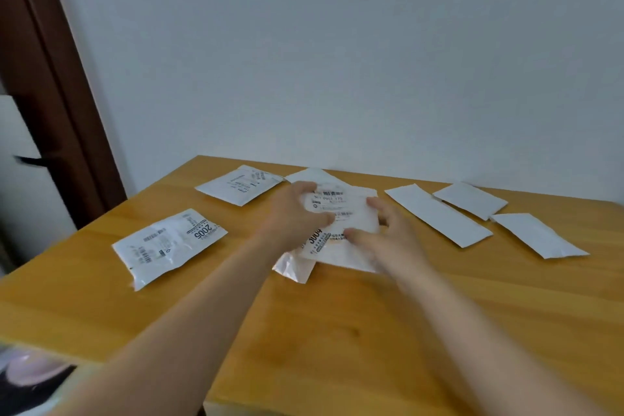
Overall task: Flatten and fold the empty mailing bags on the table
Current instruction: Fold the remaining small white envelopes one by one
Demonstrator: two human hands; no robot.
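The fingers of the left hand (297,209) curl over the far left edge of a white, crinkled plastic mailing bag with a printed label (341,213), with the thumb on its face; the grip reads as a pinch on that edge. The fingers of the right hand (388,233) are spread and lie on the bag's right and near side; motion blur prevents telling whether they press or pinch. The bag lies at the centre of the wooden worktop (337,331), on top of further white bags, one of which shows at its near left corner. Judged from its sheen and creases, the film is light, limp and slippery, so it is best held at the edges or corners and smoothed with flat palms. To the left lie two unfolded labelled white bags (169,246) (239,186), well apart. To the right lie three plain white flattened, folded strips (439,216) (469,199) (537,235), close together.
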